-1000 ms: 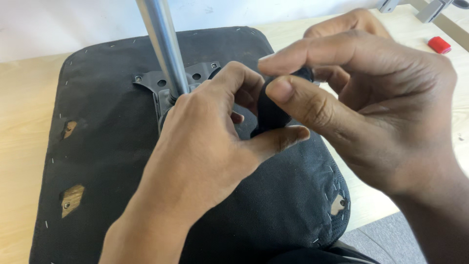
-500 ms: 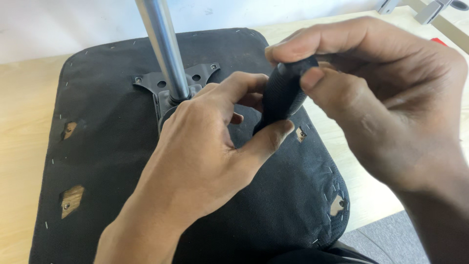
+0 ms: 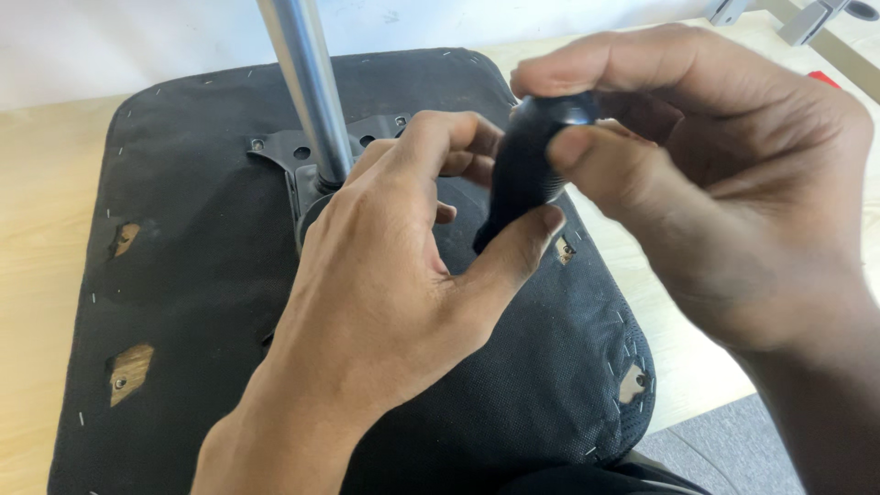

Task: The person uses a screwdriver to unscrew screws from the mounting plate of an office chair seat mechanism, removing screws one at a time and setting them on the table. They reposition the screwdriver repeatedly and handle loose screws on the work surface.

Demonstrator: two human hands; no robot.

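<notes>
Both hands hold one small black handle-like part (image 3: 527,170), upper centre of frame. Right hand (image 3: 724,183) has its grip closed on the top end: index curled over, thumb pressed on the side facing the camera. Left hand (image 3: 385,284) is closed on the lower end, thumb tip under the tapered bottom, index & middle fingers behind. Part is tilted, top leaning to the right.

Handling, judged from looks: hard plastic or rubber, rigid, light, w/ fine ribs round the fat mid-section, so prob. not slippery there. The smooth glossy top could slide under a thumb. Best hold is round the ribbed belly, not the narrow tip. Not fragile by the look of it.

Outward: below the hands lies an upturned chair seat (image 3: 183,275), black fabric underside stapled at the edges, w/ small cut-outs showing wood. A metal mounting plate (image 3: 280,151) sits at its middle, w/ a shiny steel column (image 3: 302,82) rising to the top edge. Light wooden floor (image 3: 37,229) all round; small red object (image 3: 825,80) at upper right.
</notes>
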